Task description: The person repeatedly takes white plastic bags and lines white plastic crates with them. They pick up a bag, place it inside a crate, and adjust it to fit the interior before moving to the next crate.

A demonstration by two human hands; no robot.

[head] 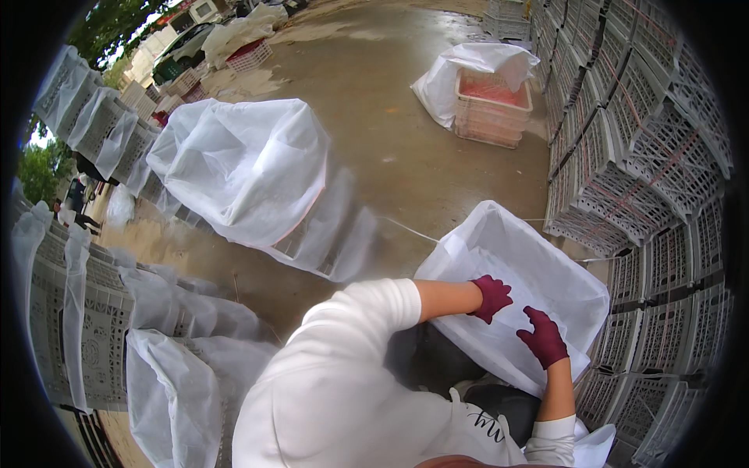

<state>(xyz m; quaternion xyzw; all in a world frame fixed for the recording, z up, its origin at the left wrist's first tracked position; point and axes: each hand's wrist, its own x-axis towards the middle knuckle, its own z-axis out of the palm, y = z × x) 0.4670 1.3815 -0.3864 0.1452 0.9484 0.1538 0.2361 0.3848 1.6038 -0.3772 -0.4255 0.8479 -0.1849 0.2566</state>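
Note:
A white fabric liner is spread inside a box-shaped container in front of me, draped over its rim. My left hand, in a maroon glove, is over the liner's interior with its fingers apart. Facing it from the right, my right hand wears a matching glove, thumb and fingers spread. Nothing shows between the fingers of either hand. Whether the fingertips touch the liner I cannot tell. The container's walls are hidden beneath the fabric.
Grey plastic crates are stacked along the right. To the left stand a lined crate stack and more draped crates. Pink crates with a white sheet sit farther off on wet ground. A person is at far left.

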